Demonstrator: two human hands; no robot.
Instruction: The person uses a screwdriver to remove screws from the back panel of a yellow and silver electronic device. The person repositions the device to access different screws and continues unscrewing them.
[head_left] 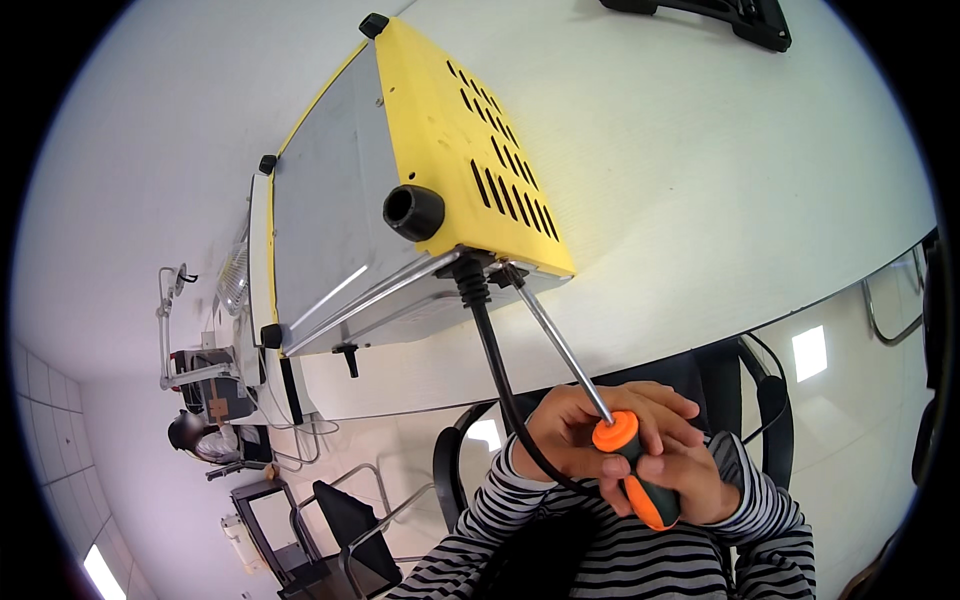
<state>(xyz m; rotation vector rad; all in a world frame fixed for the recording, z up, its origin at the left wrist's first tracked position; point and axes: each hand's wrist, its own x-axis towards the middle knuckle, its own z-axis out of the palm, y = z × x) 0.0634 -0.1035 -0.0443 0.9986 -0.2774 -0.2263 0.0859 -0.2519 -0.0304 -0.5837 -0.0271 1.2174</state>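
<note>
A screwdriver (612, 438) with an orange and dark green handle and a long metal shaft is in both my hands. My left hand (565, 430) closes around the upper part of the handle, its thumb against the side. Lower down, my right hand (700, 482) grips the same handle with bent fingers. The shaft slants up to the lower corner of a yellow and grey metal appliance (335, 170), beside the power cord (487, 340). What the tip touches there is too small to make out. The appliance lies tipped, its grey base and black feet showing.
The appliance rests on a white table (700, 190), with a black object (745, 20) at its far edge. The cord hangs past my left wrist. Below are black chairs (345, 530); a person (205, 438) sits at the far left.
</note>
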